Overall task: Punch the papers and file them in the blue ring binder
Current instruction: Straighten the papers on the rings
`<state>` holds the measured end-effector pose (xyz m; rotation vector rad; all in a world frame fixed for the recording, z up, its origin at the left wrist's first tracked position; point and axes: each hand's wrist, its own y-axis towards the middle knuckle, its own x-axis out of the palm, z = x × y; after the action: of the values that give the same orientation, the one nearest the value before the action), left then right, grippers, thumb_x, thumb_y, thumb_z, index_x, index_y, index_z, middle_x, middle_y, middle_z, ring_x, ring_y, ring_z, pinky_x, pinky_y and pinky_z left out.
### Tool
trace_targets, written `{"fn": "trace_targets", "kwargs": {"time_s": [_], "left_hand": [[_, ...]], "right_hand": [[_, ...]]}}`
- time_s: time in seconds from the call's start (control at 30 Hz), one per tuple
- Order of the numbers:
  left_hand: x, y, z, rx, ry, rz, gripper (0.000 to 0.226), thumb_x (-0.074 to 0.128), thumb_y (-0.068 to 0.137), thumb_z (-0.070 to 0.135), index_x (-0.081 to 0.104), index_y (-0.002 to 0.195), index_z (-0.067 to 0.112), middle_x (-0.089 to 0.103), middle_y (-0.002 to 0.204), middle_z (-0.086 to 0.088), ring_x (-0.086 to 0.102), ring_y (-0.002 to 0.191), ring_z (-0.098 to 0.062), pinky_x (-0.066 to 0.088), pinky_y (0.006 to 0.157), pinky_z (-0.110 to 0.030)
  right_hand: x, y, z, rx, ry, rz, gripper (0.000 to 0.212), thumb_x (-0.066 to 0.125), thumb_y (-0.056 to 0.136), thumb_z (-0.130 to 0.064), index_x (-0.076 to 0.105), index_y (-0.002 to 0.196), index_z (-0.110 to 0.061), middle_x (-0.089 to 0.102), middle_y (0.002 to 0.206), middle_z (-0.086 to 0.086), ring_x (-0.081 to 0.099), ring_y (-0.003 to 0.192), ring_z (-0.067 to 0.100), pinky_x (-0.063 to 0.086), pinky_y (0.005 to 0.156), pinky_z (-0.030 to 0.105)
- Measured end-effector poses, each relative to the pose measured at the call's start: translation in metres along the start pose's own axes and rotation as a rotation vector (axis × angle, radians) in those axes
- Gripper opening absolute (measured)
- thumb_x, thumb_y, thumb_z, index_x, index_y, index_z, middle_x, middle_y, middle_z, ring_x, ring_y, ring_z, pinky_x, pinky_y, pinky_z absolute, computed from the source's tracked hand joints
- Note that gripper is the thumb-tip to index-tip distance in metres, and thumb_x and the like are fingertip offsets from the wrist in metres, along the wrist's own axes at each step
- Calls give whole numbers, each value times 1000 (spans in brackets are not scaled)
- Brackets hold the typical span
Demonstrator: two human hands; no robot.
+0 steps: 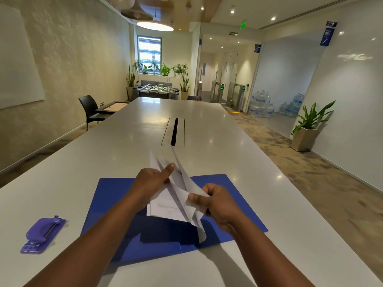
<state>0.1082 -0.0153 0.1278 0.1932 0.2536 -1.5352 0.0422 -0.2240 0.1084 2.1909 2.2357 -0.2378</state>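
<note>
Left hand and right hand gripping a fanned sheaf of white printed papers above the open blue ring binder, rings hidden beneath, print illegible, purple hole punch lying well left on the long white table.

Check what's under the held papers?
The open blue binder lies flat on the table beneath the papers. The papers and both hands hide its middle, so any rings can't be seen.

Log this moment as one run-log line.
hands: left, right hold papers | above open blue binder | punch idle, left
</note>
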Motion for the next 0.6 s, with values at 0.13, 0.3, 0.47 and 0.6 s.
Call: {"fn": "trace_targets", "kwargs": {"time_s": [0.13,0.3,0.47,0.6], "left_hand": [[-6,4,-12,-33,71,39,33,70,89,23,59,63,6,54,63,-8,49,58,-19,40,60,-31],[-16,5,-19,-41,84,63,47,73,90,24,41,57,16,37,53,0,38,49,-13,36,51,-24],[-24,9,-25,-12,33,146,48,71,93,32,42,58,18,39,51,1,37,52,-16,33,53,-27],[-26,11,-27,25,64,161,52,64,98,37,39,56,19,37,37,11,36,47,-13,30,51,-26]], "right_hand": [[4,-5,-1,6,22,-1,32,83,83,-40,65,61,-25,74,77,3,69,69,17,56,61,26],[-27,-6,-2,34,61,142,30,74,94,-36,71,71,-18,77,77,5,71,64,15,54,57,24],[-70,-7,-1,40,84,389,44,86,83,-33,50,64,-17,69,68,16,53,62,27,40,48,31],[-89,-7,4,43,95,508,41,82,88,-32,53,69,-8,69,81,35,55,70,34,41,52,36]]}}
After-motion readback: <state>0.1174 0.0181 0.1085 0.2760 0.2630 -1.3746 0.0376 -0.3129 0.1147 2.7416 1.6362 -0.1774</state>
